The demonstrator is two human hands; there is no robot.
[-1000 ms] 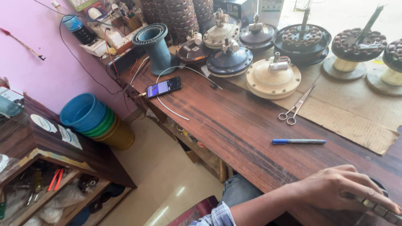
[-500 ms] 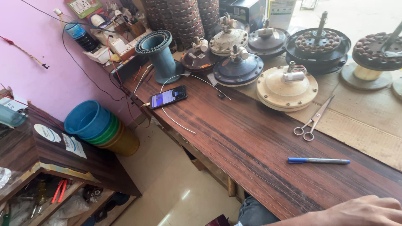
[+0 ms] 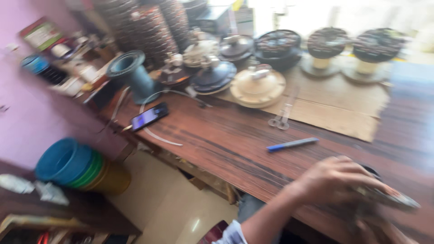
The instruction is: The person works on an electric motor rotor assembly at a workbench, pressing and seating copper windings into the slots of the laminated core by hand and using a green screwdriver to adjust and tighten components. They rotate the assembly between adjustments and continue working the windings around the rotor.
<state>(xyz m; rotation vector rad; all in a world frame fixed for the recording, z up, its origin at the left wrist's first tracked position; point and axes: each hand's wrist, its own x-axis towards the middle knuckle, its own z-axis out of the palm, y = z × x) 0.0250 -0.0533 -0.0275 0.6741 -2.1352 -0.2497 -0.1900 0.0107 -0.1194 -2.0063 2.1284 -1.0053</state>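
Bench (image 3: 226, 144): open wood between phone (image 3: 149, 116) and pen (image 3: 292, 144); passable. Scissors (image 3: 279, 120) lie on cardboard (image 3: 343, 108), just beyond pen. Back edge blocked by a crowded row of motors (image 3: 257, 86). Blue flange (image 3: 131, 74) and cable (image 3: 153, 133) obstruct the left end.

Streaky, satin-smooth dark wooden table (image 3: 235, 149); matt brown cardboard sheet (image 3: 334, 108).

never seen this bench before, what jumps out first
A hand at the bottom right lies over a dark round part, blurred, at the wooden table's near edge. Round motor housings line the far side, with a blue pen and scissors between. A lit phone lies to the left.
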